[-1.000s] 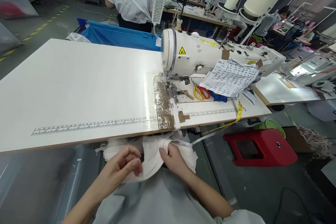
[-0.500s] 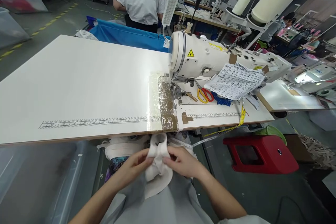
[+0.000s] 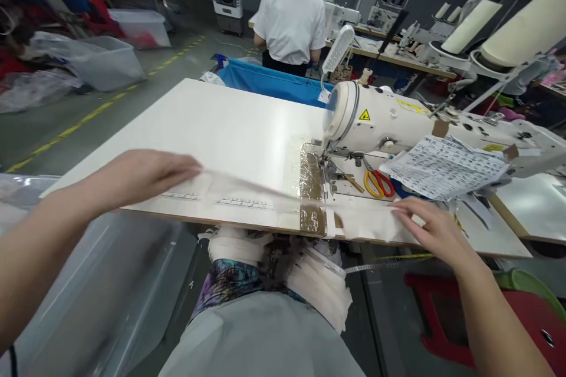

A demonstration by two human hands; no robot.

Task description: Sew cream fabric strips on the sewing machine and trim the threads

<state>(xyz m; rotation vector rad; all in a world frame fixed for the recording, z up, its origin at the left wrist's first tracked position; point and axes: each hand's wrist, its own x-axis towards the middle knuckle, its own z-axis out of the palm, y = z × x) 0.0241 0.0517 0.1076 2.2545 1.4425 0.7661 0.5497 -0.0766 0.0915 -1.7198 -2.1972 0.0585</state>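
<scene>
A long white fabric strip lies stretched along the front of the white sewing table, over the printed ruler marks. My left hand pinches its left end, blurred by motion. My right hand presses and holds its right end near the table's front edge, fingers curled on the cloth. The white sewing machine stands just behind the strip's right half. More white strips are piled on my lap below the table edge.
Red and yellow scissors and a printed paper sheet lie by the machine. A blue fabric bin and a person in a white shirt are behind the table. A red stool stands at lower right, a clear bin at lower left.
Both hands rose from my lap, where they bunched a white piece, and spread wide apart, pulling the strip flat across the table's front. The view shifted left and up.
</scene>
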